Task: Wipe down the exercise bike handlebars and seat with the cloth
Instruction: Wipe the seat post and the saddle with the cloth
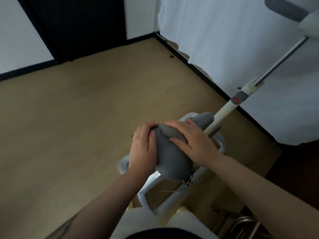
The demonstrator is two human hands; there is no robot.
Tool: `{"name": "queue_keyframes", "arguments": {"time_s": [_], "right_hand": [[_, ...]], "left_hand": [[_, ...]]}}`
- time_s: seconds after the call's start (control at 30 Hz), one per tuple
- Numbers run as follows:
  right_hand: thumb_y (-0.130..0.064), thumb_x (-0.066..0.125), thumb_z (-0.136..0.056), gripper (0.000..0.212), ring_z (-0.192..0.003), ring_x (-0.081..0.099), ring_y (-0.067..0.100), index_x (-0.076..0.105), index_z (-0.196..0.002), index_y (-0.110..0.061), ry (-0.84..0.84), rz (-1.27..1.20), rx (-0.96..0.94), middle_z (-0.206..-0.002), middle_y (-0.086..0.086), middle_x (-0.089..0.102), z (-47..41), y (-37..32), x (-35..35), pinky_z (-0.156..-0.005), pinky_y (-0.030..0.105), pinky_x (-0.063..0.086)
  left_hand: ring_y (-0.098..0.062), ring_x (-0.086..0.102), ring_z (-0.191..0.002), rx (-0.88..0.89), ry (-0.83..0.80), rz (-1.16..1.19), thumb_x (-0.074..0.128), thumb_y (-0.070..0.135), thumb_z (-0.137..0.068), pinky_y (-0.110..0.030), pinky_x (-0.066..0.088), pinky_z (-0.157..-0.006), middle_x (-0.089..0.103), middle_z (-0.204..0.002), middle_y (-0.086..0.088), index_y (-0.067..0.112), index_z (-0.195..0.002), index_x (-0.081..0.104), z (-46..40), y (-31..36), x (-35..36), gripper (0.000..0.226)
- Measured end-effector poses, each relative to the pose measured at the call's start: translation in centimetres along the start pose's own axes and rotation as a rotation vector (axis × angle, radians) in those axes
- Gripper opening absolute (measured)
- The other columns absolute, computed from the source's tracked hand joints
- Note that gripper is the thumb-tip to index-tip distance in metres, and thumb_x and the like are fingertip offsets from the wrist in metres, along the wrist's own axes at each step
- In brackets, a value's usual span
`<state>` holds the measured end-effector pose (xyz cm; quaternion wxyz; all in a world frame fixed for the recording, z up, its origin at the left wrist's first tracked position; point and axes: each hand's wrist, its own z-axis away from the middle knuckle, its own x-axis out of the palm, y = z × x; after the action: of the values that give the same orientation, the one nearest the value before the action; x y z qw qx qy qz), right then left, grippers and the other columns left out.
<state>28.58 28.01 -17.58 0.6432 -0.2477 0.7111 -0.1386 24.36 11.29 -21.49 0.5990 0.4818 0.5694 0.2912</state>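
The grey exercise bike seat is in the middle of the view, on a white frame. My left hand grips the seat's left side, thumb on top. My right hand holds a small bunched grey cloth against the narrow far end of the seat, with fingers and thumb curled around the cloth. A white post rises from the bike toward a grey padded handlebar at the top right, which is partly cut off by the frame edge.
A grey clamp with a red knob sits on the post. A white curtain hangs along the right wall, and a dark door is at the far left. Tan floor stretches left of the bike. Metal parts lie at the bottom right.
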Motion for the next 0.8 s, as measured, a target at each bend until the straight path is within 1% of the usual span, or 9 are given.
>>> {"name": "queue_keyframes", "arguments": {"time_s": [0.03,0.1,0.17,0.23,0.37,0.47,0.53,0.7,0.8], "right_hand": [[-0.032,0.054,-0.095,0.039,-0.119,0.050,0.005,0.051,-0.133,-0.026,-0.042,0.039,-0.011,-0.129,-0.009,0.060,-0.1,1.1,-0.9,-0.117,0.028,0.017],[-0.030,0.058,-0.093,0.037,-0.123,0.049,0.008,0.055,-0.130,-0.026,0.015,0.040,0.063,-0.129,-0.009,0.060,0.0,3.0,-1.9,-0.119,0.031,0.015],[-0.031,0.058,-0.093,0.035,-0.126,0.048,0.007,0.058,-0.127,-0.025,0.142,-0.045,0.130,-0.130,-0.009,0.059,0.8,2.5,-1.1,-0.117,0.040,0.028],[-0.033,0.056,-0.092,0.036,-0.128,0.047,0.004,0.059,-0.127,-0.023,0.204,-0.096,0.082,-0.132,-0.010,0.058,1.9,0.8,0.8,-0.110,0.041,0.037],[-0.032,0.056,-0.092,0.040,-0.126,0.049,0.003,0.057,-0.132,-0.024,0.092,-0.063,-0.100,-0.136,-0.013,0.056,2.6,1.6,0.1,-0.106,0.037,0.042],[-0.032,0.056,-0.091,0.039,-0.121,0.054,0.007,0.059,-0.129,-0.024,0.230,-0.092,0.011,-0.131,-0.014,0.058,2.9,3.8,-0.6,-0.102,0.044,0.045],[-0.033,0.055,-0.091,0.037,-0.118,0.057,0.011,0.060,-0.127,-0.024,0.316,-0.142,0.096,-0.126,-0.014,0.060,3.4,2.2,0.5,-0.098,0.044,0.048],[-0.030,0.058,-0.093,0.038,-0.119,0.058,0.012,0.057,-0.131,-0.024,0.177,-0.090,-0.139,-0.130,-0.011,0.060,3.5,2.4,0.9,-0.096,0.040,0.050],[-0.039,0.053,-0.094,0.037,-0.116,0.058,0.010,0.057,-0.128,-0.025,0.266,-0.189,0.068,-0.123,-0.016,0.059,2.2,3.0,0.7,-0.097,0.044,0.049]], "left_hand": [[-0.004,0.047,-0.109,-0.026,0.034,0.002,0.036,0.020,-0.093,-0.002,0.027,-0.092,0.055,-0.110,0.016,0.019,-0.111,0.061,0.1,0.2,0.3,0.031],[-0.003,0.047,-0.109,-0.031,0.072,-0.006,0.036,0.019,-0.093,-0.002,0.027,-0.092,0.054,-0.110,0.017,0.017,-0.110,0.062,0.3,0.5,0.6,0.031],[-0.002,0.046,-0.109,-0.012,0.086,-0.040,0.036,0.018,-0.094,-0.004,0.027,-0.094,0.054,-0.113,0.014,0.014,-0.112,0.063,0.5,0.7,0.5,0.033],[-0.006,0.047,-0.111,-0.042,0.098,-0.072,0.036,0.014,-0.095,-0.011,0.029,-0.096,0.055,-0.112,0.012,0.014,-0.112,0.063,0.4,1.1,0.7,0.032],[-0.018,0.050,-0.110,-0.139,0.129,-0.071,0.030,0.016,-0.085,-0.020,0.033,-0.092,0.057,-0.105,0.009,0.015,-0.107,0.064,0.0,2.0,1.4,0.040],[-0.017,0.049,-0.110,-0.122,0.180,-0.082,0.031,0.016,-0.086,-0.011,0.031,-0.088,0.058,-0.106,0.011,0.016,-0.107,0.064,0.4,1.8,1.8,0.039],[-0.014,0.050,-0.112,-0.139,0.231,-0.056,0.036,0.008,-0.093,-0.003,0.028,-0.088,0.058,-0.108,0.014,0.017,-0.106,0.066,0.6,1.8,1.9,0.034],[-0.006,0.050,-0.115,-0.217,0.280,0.045,0.041,0.004,-0.095,-0.002,0.029,-0.091,0.060,-0.116,0.013,0.020,-0.105,0.069,0.7,2.1,2.2,0.034],[-0.004,0.050,-0.114,-0.224,0.307,0.061,0.042,0.005,-0.095,-0.002,0.030,-0.093,0.061,-0.118,0.012,0.020,-0.106,0.069,0.8,2.1,2.3,0.033]]}}
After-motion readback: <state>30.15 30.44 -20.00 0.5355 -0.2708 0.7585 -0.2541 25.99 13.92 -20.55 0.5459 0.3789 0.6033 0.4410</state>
